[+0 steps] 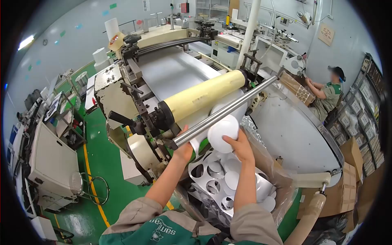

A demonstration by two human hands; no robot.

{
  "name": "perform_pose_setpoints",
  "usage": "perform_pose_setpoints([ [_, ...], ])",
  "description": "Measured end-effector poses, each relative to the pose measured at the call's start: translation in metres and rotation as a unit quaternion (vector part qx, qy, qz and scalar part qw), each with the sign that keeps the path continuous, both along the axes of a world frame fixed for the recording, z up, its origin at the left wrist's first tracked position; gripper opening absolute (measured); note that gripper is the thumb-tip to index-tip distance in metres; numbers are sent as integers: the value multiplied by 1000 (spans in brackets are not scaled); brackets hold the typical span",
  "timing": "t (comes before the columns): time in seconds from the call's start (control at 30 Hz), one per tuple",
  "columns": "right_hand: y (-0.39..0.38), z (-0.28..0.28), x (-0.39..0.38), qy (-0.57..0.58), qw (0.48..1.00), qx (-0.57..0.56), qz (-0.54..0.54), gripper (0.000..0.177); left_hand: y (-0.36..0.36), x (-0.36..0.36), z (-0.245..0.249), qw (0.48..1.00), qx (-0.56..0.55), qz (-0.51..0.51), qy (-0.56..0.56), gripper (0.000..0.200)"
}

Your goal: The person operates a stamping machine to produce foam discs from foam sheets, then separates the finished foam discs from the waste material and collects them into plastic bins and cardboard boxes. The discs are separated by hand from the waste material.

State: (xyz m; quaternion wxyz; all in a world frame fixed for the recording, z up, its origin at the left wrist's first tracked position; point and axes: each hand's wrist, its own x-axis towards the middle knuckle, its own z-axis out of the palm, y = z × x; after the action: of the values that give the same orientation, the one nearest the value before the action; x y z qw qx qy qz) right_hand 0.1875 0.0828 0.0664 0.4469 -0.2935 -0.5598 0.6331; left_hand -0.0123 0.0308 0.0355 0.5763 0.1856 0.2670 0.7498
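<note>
My right hand [241,148] is closed on a round white disc [223,134], its thumb pressed on the face. Just left of the disc, my left hand [184,150] grips the edge of a punched white sheet [196,148]; the steel bar [228,111] partly hides its fingers. Above both hands runs a yellow roller [204,96] with black ends. Below them sits a plastic-lined bin [281,179] holding punched white scrap [206,185] with round holes and several loose discs [232,179].
A wide white web [175,67] lies across the machine behind the roller. At right, a co-worker [330,92] sits by a cardboard box of rolled pieces [300,92]. A large metal panel [292,126], a padded arm [312,179] and cartons [345,192] stand on my right.
</note>
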Motion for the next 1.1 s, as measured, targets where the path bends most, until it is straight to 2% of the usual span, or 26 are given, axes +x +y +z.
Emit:
perform_pose_setpoints([
  [0.1,12,-1,-24,-68,997,36,21,51,-11,13,2,1000,-15,-2,-15,34],
  [0.13,18,-11,-31,-48,996,57,40,47,-16,18,-7,999,26,-4,29,34],
  [0.17,19,-19,-28,-87,994,51,53,47,-17,22,-18,999,18,-2,43,36],
  [0.23,12,-26,-22,-165,983,33,77,46,-32,27,-25,995,-34,-71,66,38],
  [0.27,7,-28,-15,-161,984,15,78,40,-33,27,-27,993,-48,-77,70,38],
  [0.37,2,-76,6,34,996,-83,28,38,-36,23,-27,993,-71,-65,65,39],
  [0.4,1,-90,13,143,981,-129,-9,37,-34,21,-17,996,-65,-45,50,40],
  [0.47,0,-109,30,349,908,-216,-89,37,-25,11,-13,999,-40,0,5,39],
  [0.5,-1,-105,40,333,907,-238,-98,45,-18,3,-18,999,-19,23,-25,37],
  [0.53,-7,-92,42,313,920,-209,-108,44,-12,-3,-20,999,-20,33,-26,35],
  [0.57,-10,-78,42,292,931,-182,-119,42,-6,-12,-21,1000,7,2,-19,37],
  [0.63,-8,-60,37,184,968,-115,-124,42,4,-20,-6,999,-20,-18,-25,37],
  [0.7,-11,-29,23,128,985,-51,-108,42,2,-10,17,997,-18,-24,-66,32],
  [0.73,-11,-14,17,89,992,-34,-83,44,16,-22,-10,995,25,-52,-82,33],
  [0.8,-7,0,1,33,998,-1,-48,45,12,-11,-10,997,24,-42,-53,33],
  [0.9,8,-3,-16,-45,998,39,-16,48,-9,21,-2,1000,-21,-6,-13,34],
  [0.93,6,2,-19,-62,997,40,-1,49,-10,24,-14,1000,13,-22,-13,35],
  [1.0,-3,10,-24,-120,992,34,22,51,-21,31,-36,998,7,-65,22,37],
  [1.03,3,-9,-28,-116,991,56,35,50,-27,33,-45,995,-7,-78,55,37],
  [1.1,1,-28,-18,-114,992,8,57,50,-37,35,-55,989,-32,-128,71,38],
])
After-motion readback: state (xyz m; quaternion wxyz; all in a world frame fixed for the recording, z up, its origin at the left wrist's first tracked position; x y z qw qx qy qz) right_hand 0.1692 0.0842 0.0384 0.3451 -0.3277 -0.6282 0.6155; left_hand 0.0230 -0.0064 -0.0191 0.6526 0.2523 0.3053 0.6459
